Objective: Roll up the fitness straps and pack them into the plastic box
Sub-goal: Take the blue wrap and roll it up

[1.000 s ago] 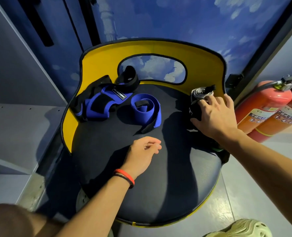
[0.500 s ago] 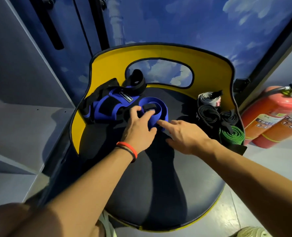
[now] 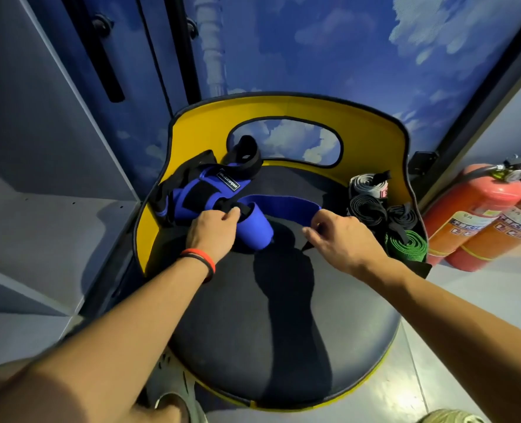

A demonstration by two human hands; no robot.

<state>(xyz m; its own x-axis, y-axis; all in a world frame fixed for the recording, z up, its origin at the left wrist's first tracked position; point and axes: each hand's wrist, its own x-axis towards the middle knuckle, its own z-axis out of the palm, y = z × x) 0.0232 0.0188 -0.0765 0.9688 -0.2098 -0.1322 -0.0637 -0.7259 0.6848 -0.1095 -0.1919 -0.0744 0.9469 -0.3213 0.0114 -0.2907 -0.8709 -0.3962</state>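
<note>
1. Resting on a black chair seat [image 3: 268,315], all the straps are carried by it. The seat is closed at the rear by a yellow backrest [image 3: 372,141] with an oval cut-out.
2. Four rolled straps are packed close together along the seat's right rear edge, against the backrest. A grey-white roll [image 3: 367,186] is set rearmost and a black roll [image 3: 364,209] just in front of it. A second black roll [image 3: 403,215] is set to the right of that, and a green roll [image 3: 407,244] lies at the front of the group.
3. A heap of blue-and-black straps [image 3: 202,190] is piled at the seat's left rear corner, and a black loop [image 3: 247,154] is raised from it against the backrest.
4. A blue strap [image 3: 283,206] is stretched across the rear middle of the seat, between the heap and the rolled group. Its left part is bunched into a loose fold, and its right part is drawn out in a band.
5. The strap's left end, at a black tab, is gripped by the left hand [image 3: 213,232] with the fingers curled tightly, just beside the heap. Red and black wristbands [image 3: 199,259] are worn on that wrist.
6. The strap's right end is pinched by the right hand [image 3: 341,236], the fingers bent in narrowly. The hand is held near the black roll but apart from it.
7. Two red fire extinguishers [image 3: 473,209] are stood on the floor to the right of the chair.
</note>
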